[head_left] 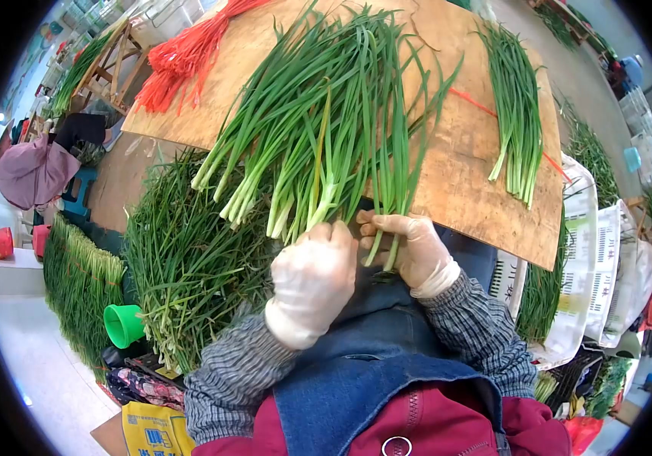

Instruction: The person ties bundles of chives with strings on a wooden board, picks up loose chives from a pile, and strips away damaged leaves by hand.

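Both hands wear pale gloves and meet at the near edge of the wooden board [455,186]. My left hand [314,277] is closed at the white stem ends of the big pile of green stalks [318,114]; its fingertips are turned away, so what they hold is hidden. My right hand [409,247] pinches a few green stalks [390,182] near their lower ends, thumb on top. A separate bundle of stalks [516,114] lies at the board's right over a red tie [472,102].
Red ties [189,57] lie at the board's back left. Loose greens [189,258] are heaped left of my legs, beside a green cup [123,325]. White crates [580,266] stand on the right. A person in a mauve top [33,171] sits far left.
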Action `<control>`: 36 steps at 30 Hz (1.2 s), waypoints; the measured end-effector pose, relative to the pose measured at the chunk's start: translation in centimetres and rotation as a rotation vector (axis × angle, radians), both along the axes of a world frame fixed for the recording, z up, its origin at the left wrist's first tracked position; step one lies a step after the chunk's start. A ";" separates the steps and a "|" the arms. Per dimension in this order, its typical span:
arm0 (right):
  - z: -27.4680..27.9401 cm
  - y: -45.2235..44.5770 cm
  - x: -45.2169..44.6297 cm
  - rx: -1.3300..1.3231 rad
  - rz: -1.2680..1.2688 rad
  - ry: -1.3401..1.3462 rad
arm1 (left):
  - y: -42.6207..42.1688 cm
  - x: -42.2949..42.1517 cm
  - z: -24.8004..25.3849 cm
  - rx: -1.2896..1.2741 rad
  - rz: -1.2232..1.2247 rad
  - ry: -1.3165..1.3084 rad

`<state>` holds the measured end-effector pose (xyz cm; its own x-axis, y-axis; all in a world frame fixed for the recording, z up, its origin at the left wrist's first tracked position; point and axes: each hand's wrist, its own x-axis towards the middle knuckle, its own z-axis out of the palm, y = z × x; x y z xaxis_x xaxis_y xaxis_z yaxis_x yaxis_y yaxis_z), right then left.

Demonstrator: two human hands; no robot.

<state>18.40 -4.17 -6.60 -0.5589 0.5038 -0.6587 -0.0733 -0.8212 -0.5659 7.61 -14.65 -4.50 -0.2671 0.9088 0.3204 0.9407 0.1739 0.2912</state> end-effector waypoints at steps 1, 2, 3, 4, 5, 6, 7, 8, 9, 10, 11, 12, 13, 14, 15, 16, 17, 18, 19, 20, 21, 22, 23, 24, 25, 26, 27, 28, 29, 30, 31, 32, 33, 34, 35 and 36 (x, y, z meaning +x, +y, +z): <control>-0.6 0.0 -0.2 0.018 0.023 0.022 | 0.5 0.0 -0.8 -0.056 0.022 0.077; -1.4 0.0 -0.5 0.036 0.047 0.044 | 0.6 0.1 -1.1 -0.059 0.028 0.064; -1.8 0.0 -0.9 0.054 0.069 0.067 | 0.5 0.2 -0.9 -0.026 0.026 -0.023; -2.1 -0.2 -1.7 0.070 0.043 0.059 | 0.0 0.2 -0.7 0.001 0.020 -0.110; -2.0 -0.5 -2.0 0.151 0.101 0.022 | -0.5 0.2 -0.6 0.025 0.017 -0.197; -2.1 -0.6 -2.1 0.144 0.090 0.058 | -0.9 0.0 -0.7 0.091 0.021 -0.312; -2.2 -0.7 -2.1 0.136 0.080 0.093 | -1.2 -0.6 -1.4 0.223 -0.016 -0.325; -2.0 -0.7 -1.7 0.120 0.068 0.098 | -1.5 -0.9 -1.3 0.238 0.004 -0.410; -1.7 -0.5 -1.0 0.107 0.055 0.102 | -1.8 -1.1 -1.1 0.255 0.024 -0.497; -1.4 -0.1 -0.5 0.036 0.070 0.160 | -1.9 -1.2 -0.7 0.266 0.029 -0.508; -1.6 0.2 0.2 -0.001 0.083 0.199 | -1.9 -1.0 -0.4 0.243 0.083 -0.576; -1.4 0.4 0.6 -0.017 0.071 0.215 | -1.7 -0.9 -0.2 0.239 0.070 -0.561; -1.2 0.5 0.8 -0.031 0.059 0.233 | -1.3 -0.8 -0.2 0.235 0.056 -0.544; -1.1 0.5 1.0 -0.041 0.083 0.245 | -0.9 -0.6 -0.3 0.191 0.032 -0.526; -1.1 0.6 1.2 -0.050 0.107 0.258 | -0.5 -0.4 -0.4 0.147 0.008 -0.508; -1.1 0.6 1.4 -0.061 0.131 0.270 | -0.1 0.0 -0.2 0.082 0.039 -0.524; -1.0 0.6 1.5 -0.037 0.127 0.244 | 0.2 0.2 -0.4 0.074 0.087 -0.472; -0.8 0.7 1.6 -0.012 0.123 0.218 | 0.5 0.3 -0.8 0.067 0.135 -0.419; -0.7 0.7 1.7 0.012 0.119 0.193 | 0.8 0.3 -1.2 0.060 0.182 -0.366; -0.4 0.6 1.6 -0.009 0.075 0.156 | 1.0 0.3 -1.4 0.056 0.198 -0.203; 0.0 0.4 1.4 -0.030 0.033 0.119 | 1.2 0.3 -1.7 0.001 0.225 -0.099; 0.2 0.3 1.3 -0.051 -0.007 0.082 | 1.4 0.4 -2.1 -0.053 0.254 0.005; 0.2 0.3 1.4 -0.059 0.037 0.109 | 1.6 0.3 -2.7 -0.107 0.283 0.109; 0.0 0.4 1.5 -0.068 0.079 0.135 | 1.7 -0.1 -3.5 -0.047 0.262 0.180; -0.2 0.4 1.5 -0.078 0.119 0.162 | 1.7 -0.3 -4.0 -0.064 0.276 0.208; -0.3 0.4 1.5 -0.083 0.113 0.172 | 1.7 -0.4 -4.2 -0.081 0.290 0.235; -0.4 0.2 1.3 -0.086 0.107 0.183 | 1.8 -0.5 -4.3 -0.096 0.304 0.263; -0.6 0.2 1.3 -0.088 0.101 0.195 | 1.6 -0.6 -4.4 -0.034 0.297 0.265; -0.9 0.4 1.3 -0.133 0.101 0.251 | 1.6 -0.9 -4.4 0.002 0.303 0.246; -1.4 0.7 1.4 -0.180 0.100 0.307 | 1.6 -1.1 -4.4 0.037 0.308 0.227; -1.6 0.9 1.4 -0.228 0.099 0.363 | 1.5 -1.3 -4.4 0.070 0.313 0.207; -1.5 1.0 1.3 -0.219 0.108 0.392 | 1.5 -1.4 -4.6 0.031 0.327 0.285; -1.3 1.0 1.2 -0.209 0.118 0.421 | 1.4 -1.5 -4.8 0.011 0.303 0.304; -1.1 1.0 1.1 -0.199 0.127 0.450 | 1.3 -1.6 -4.9 -0.009 0.278 0.324; -1.0 1.0 1.0 -0.198 0.132 0.455 | 1.3 -1.7 -4.9 -0.028 0.254 0.343; -0.9 0.9 0.9 -0.195 0.138 0.464 | 1.2 -1.9 -4.7 0.025 0.238 0.303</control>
